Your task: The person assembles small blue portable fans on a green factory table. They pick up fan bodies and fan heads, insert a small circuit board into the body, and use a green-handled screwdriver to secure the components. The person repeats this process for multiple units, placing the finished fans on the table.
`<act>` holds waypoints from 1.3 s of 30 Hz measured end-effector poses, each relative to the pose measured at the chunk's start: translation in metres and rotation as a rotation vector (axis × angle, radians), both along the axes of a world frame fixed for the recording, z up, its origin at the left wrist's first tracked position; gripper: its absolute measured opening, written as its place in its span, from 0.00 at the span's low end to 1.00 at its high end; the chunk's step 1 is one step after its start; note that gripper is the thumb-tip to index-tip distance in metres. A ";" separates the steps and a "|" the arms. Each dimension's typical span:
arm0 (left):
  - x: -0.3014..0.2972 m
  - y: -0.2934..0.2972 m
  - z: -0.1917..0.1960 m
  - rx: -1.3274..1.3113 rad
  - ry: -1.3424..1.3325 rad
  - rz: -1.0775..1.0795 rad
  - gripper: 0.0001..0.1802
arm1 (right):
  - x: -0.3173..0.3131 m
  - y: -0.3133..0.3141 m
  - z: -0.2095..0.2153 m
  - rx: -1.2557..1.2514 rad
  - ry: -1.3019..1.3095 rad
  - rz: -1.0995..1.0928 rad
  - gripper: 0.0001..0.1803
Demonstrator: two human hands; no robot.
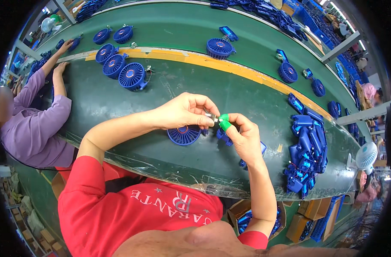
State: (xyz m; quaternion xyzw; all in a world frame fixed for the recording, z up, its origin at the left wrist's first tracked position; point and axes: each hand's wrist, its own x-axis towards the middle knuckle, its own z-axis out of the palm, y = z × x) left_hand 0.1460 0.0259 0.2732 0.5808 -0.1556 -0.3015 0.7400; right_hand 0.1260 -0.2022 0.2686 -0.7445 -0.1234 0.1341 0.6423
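Observation:
Between my two hands is a small circuit board with a metal connector (211,116). Thumb and fingers of my left hand (184,112) are closed on it. My right hand (245,136), with green coverings on the thumb and forefinger tips, pinches at the board's other end; what exactly lies between those tips is too small to make out. Below my left hand a round blue fan head (183,136) with a slotted grille lies on the green table. Blue casing pieces (223,136) sit under my right hand, partly hidden by it.
A heap of blue handle casings (309,147) lies on the right. Several fan heads (132,76) stand at the far left. Beyond a yellow strip (247,76), a green conveyor (169,34) carries more fans. A co-worker in a purple top (37,124) reaches forward at left. Cardboard boxes (300,227) stand below right.

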 end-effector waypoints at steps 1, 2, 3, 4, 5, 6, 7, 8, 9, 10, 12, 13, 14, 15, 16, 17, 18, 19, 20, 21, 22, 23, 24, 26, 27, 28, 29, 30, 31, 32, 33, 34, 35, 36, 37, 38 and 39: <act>-0.001 -0.001 0.000 -0.013 0.001 0.007 0.13 | 0.000 0.001 0.000 -0.001 -0.013 -0.002 0.09; -0.002 -0.001 -0.001 -0.027 0.001 0.013 0.12 | -0.001 0.000 0.000 -0.008 -0.017 0.007 0.09; -0.002 -0.001 0.000 -0.005 -0.007 0.016 0.12 | -0.001 0.000 0.001 -0.015 -0.020 0.016 0.09; -0.002 -0.001 0.002 0.017 -0.014 0.019 0.12 | -0.001 0.000 0.001 -0.022 -0.024 0.026 0.09; -0.002 -0.001 0.002 0.038 -0.023 0.022 0.12 | -0.002 0.000 0.001 -0.028 -0.031 0.029 0.09; -0.002 -0.001 0.002 0.026 -0.016 0.026 0.11 | -0.003 0.001 0.000 -0.034 -0.039 0.031 0.09; -0.002 -0.001 0.000 0.014 -0.010 0.030 0.11 | -0.003 0.001 0.000 -0.040 -0.047 0.034 0.09; -0.002 -0.001 -0.001 0.002 -0.004 0.033 0.11 | -0.003 0.001 0.000 -0.042 -0.072 0.041 0.09; -0.002 -0.001 -0.002 0.011 -0.019 0.042 0.11 | -0.002 0.000 0.001 -0.045 -0.098 0.048 0.10; -0.003 -0.001 -0.003 0.021 -0.035 0.050 0.11 | -0.002 0.000 0.001 -0.047 -0.123 0.055 0.10; -0.003 -0.001 -0.003 0.034 -0.053 0.061 0.10 | -0.003 0.001 0.001 -0.048 -0.166 0.054 0.10; -0.003 -0.001 -0.002 0.037 -0.055 0.062 0.10 | -0.003 0.002 0.001 -0.048 -0.187 0.053 0.10; -0.003 -0.002 -0.002 0.039 -0.058 0.063 0.10 | -0.003 0.002 0.001 -0.052 -0.201 0.057 0.10; -0.004 -0.002 -0.002 0.029 -0.058 0.058 0.10 | -0.004 0.002 0.001 -0.056 -0.215 0.062 0.09; -0.004 -0.002 -0.002 0.020 -0.058 0.053 0.10 | -0.004 0.002 0.001 -0.060 -0.229 0.066 0.09; -0.004 -0.002 -0.002 0.010 -0.057 0.047 0.10 | -0.004 0.002 0.002 -0.076 -0.234 0.067 0.10; -0.004 -0.003 -0.002 0.000 -0.045 0.041 0.10 | -0.005 0.003 0.003 -0.091 -0.238 0.068 0.10; -0.004 -0.003 -0.002 -0.011 -0.032 0.035 0.10 | -0.006 0.003 0.003 -0.106 -0.242 0.069 0.10; -0.004 -0.003 -0.002 -0.022 -0.019 0.029 0.10 | -0.006 0.003 0.003 -0.104 -0.241 0.075 0.10; -0.005 -0.004 -0.003 -0.026 -0.018 0.028 0.10 | -0.006 0.003 0.004 -0.102 -0.239 0.081 0.10; -0.005 -0.003 -0.003 -0.029 -0.018 0.026 0.11 | -0.006 0.002 0.004 -0.099 -0.238 0.087 0.10; -0.005 -0.003 -0.004 -0.033 -0.017 0.025 0.11 | -0.006 0.002 0.003 -0.094 -0.234 0.094 0.10; -0.005 -0.004 -0.004 -0.042 -0.004 0.025 0.11 | -0.006 0.001 0.002 -0.089 -0.231 0.101 0.10; -0.005 -0.004 -0.005 -0.061 0.021 0.026 0.12 | -0.004 0.000 0.001 -0.060 -0.208 0.134 0.10; -0.004 -0.003 -0.005 -0.065 0.034 0.000 0.12 | -0.003 -0.002 0.001 -0.036 -0.189 0.160 0.10; -0.003 -0.002 -0.005 -0.069 0.046 -0.025 0.12 | -0.003 -0.004 0.001 -0.013 -0.170 0.185 0.11; -0.002 -0.001 -0.006 -0.072 0.058 -0.049 0.12 | -0.002 -0.004 0.001 0.015 -0.131 0.201 0.11; -0.002 0.000 -0.006 -0.074 0.068 -0.051 0.12 | -0.002 -0.005 0.001 0.042 -0.092 0.217 0.11; -0.001 0.000 -0.007 -0.075 0.078 -0.053 0.11 | -0.001 -0.005 0.001 0.069 -0.052 0.233 0.11; -0.001 0.000 -0.007 -0.077 0.088 -0.057 0.11 | -0.001 -0.005 0.001 0.056 -0.053 0.228 0.11; -0.001 -0.001 -0.008 -0.081 0.069 -0.052 0.11 | -0.001 -0.005 0.001 0.043 -0.053 0.223 0.11; -0.001 -0.001 -0.009 -0.085 0.049 -0.047 0.11 | -0.002 -0.005 0.000 0.030 -0.054 0.218 0.11; -0.002 -0.001 -0.010 -0.087 0.030 -0.039 0.11 | -0.002 -0.005 0.000 0.008 -0.048 0.221 0.10; -0.002 -0.001 -0.010 -0.075 0.016 -0.043 0.11 | -0.003 -0.005 -0.001 -0.014 -0.043 0.225 0.10; -0.002 -0.002 -0.009 -0.062 0.002 -0.046 0.12 | -0.003 -0.005 -0.001 -0.037 -0.038 0.228 0.10; -0.002 -0.003 -0.009 -0.052 -0.010 -0.051 0.12 | -0.003 -0.006 -0.001 -0.004 0.013 0.237 0.10; -0.001 -0.003 -0.009 -0.050 -0.021 -0.056 0.12 | -0.002 -0.007 0.000 0.029 0.065 0.246 0.10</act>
